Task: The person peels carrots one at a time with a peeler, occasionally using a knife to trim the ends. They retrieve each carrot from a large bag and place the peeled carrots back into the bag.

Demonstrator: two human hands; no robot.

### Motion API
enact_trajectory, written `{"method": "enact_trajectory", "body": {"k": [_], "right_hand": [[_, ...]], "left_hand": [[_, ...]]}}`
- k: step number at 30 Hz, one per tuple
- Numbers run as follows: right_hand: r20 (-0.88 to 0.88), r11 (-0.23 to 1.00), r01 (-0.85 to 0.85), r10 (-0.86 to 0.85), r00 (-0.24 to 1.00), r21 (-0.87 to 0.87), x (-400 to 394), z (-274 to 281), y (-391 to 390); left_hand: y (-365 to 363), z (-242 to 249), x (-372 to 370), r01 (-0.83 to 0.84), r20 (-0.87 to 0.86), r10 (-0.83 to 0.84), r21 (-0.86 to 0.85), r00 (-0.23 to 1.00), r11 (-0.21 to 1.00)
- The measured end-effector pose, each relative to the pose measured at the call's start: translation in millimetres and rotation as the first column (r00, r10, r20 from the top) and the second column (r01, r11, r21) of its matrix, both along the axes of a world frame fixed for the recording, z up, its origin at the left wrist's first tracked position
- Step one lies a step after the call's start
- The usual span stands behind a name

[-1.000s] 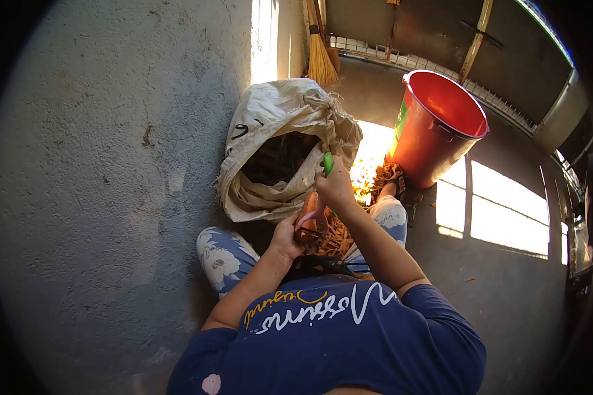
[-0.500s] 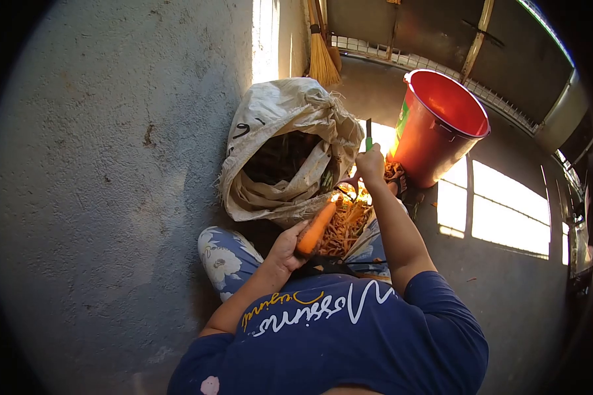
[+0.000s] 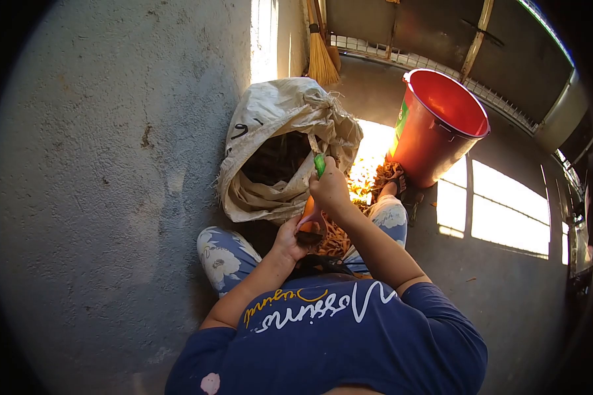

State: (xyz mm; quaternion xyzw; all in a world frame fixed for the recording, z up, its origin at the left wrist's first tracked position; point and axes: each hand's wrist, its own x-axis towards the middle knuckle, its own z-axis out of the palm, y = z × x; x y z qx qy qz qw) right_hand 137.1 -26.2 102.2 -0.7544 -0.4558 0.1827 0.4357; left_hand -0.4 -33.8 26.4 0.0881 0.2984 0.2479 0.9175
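My left hand (image 3: 288, 241) is wrapped round the thick lower end of a carrot (image 3: 308, 209), whose base is dark with soil. My right hand (image 3: 331, 191) is closed round a pinkish peeler (image 3: 317, 217), its head down against the carrot near my left fingers. A green knife handle (image 3: 319, 164) also sticks out of the top of my right fist, its blade pointing up across the sack opening. Orange peelings (image 3: 337, 243) lie below the carrot between my legs, partly hidden by my right forearm.
An open white woven sack (image 3: 257, 197) stands just beyond my hands, against the rough wall (image 3: 112, 164). A tall red bucket (image 3: 431, 145) is ahead to the right, with more peelings (image 3: 364, 181) near its base. A broom (image 3: 321, 59) leans in the far corner.
My right hand has come down and toward my left with the peeler and knife, from beyond the carrot's tip to its lower end. The carrot now points more nearly straight ahead.
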Motion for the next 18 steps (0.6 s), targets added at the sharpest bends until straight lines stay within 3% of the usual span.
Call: {"method": "enact_trajectory", "body": {"k": [5,6,8,9,11,12,14,18], "right_hand": [[0.049,0.998,0.067,-0.066,0.997,-0.011,30,-34,25],[0.025,0.989,0.147,-0.146,0.989,-0.013,52,-35,33],[0.019,0.955,0.285,-0.284,0.959,-0.088,102,-52,37],[0.046,0.928,0.342,-0.339,0.94,-0.145,119,-61,39],[0.071,0.923,0.381,-0.377,0.923,-0.051,123,-59,36],[0.053,0.932,0.358,-0.355,0.933,-0.056,111,-47,34],[-0.106,0.97,0.191,-0.177,0.979,0.147,75,-38,27],[-0.015,0.992,0.005,-0.003,1.0,0.129,22,-19,5]], "left_hand": [[-18,46,1,0.067,-0.126,-0.063,0.026,0.99,0.997],[-18,41,-4,0.067,-0.125,-0.063,0.027,0.99,0.997],[-23,18,-22,0.236,-0.094,-0.228,0.085,0.969,0.968],[-20,14,-23,0.237,-0.096,-0.229,0.088,0.969,0.967],[-14,9,-20,0.121,-0.035,-0.122,-0.025,0.992,0.992],[-11,4,-20,0.117,-0.03,-0.117,-0.025,0.993,0.993],[-1,-1,-21,0.121,-0.038,-0.12,0.017,0.992,0.993],[2,14,-1,0.045,-0.081,-0.044,0.007,0.996,0.999]]}}
